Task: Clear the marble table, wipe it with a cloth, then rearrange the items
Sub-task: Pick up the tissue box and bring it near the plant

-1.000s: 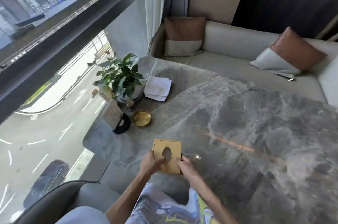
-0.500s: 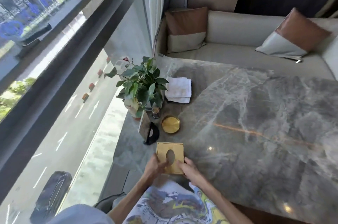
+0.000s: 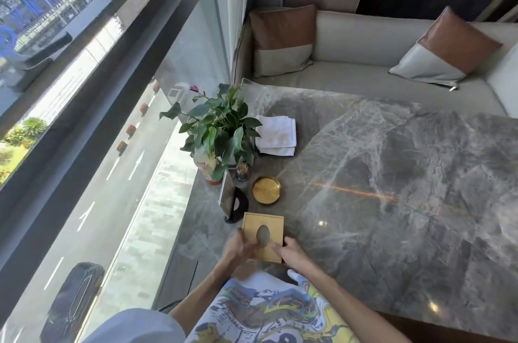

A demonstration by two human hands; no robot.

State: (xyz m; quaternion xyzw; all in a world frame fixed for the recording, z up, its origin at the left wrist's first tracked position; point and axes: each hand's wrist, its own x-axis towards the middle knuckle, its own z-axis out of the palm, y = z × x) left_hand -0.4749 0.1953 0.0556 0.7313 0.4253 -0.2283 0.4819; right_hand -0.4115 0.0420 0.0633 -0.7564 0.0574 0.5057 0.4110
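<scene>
The grey marble tabletop [image 3: 392, 188] fills most of the view, running from the window at nine o'clock to the sofa [image 3: 364, 62] at twelve. Along its window edge, the things stand in a line. Farthest, at about eleven o'clock from the hands, a leafy potted plant [image 3: 221, 129] rises, with a folded white cloth [image 3: 277, 134] lying just beside it at its three o'clock. Nearest the person sits a square gold tissue box [image 3: 263, 236] (its top has an oval opening), flat on the tabletop near the front edge. At its eleven o'clock a black stand [image 3: 235, 204] props a tilted card, and at its twelve a round gold dish [image 3: 266, 190] rests apart. The left hand [image 3: 238, 248] clasps the box's left side; the right hand [image 3: 291, 253] clasps its right near corner, each grip closed upon it.
</scene>
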